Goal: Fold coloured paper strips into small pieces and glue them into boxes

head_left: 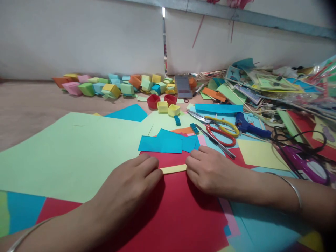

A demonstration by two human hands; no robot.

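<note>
Centrally, two bare hands meet over a narrow yellow strip (pixel 173 169) of paper. The left hand (pixel 131 183) has its fingers curled down and closed on the strip's left end. The right hand (pixel 210 171) is curled the same way and closed on the right end. The strip lies flat and level between them, on a red sheet (pixel 178 213) that spreads toward the viewer. A thin silver bangle (pixel 296 190) circles the right wrist.

Just beyond the hands lie overlapping blue pieces (pixel 164 143) of paper. To the left, a large pale green sheet (pixel 65 154) covers much of the brown surface. To the right of the blue pieces rest scissors (pixel 223 133) with red and yellow handles. Beside them is a blue glue gun (pixel 249 127), with a black cable (pixel 296 140) looping nearby on the right.

Further back sit small open boxes (pixel 164 104) of paper, two red and two yellow, close together. Behind them, a long row of folded cubes (pixel 105 87) in many colours runs along the foot of a white wall (pixel 78 35). At the far right is a heap (pixel 275 84) of card, sticks and packets.
</note>
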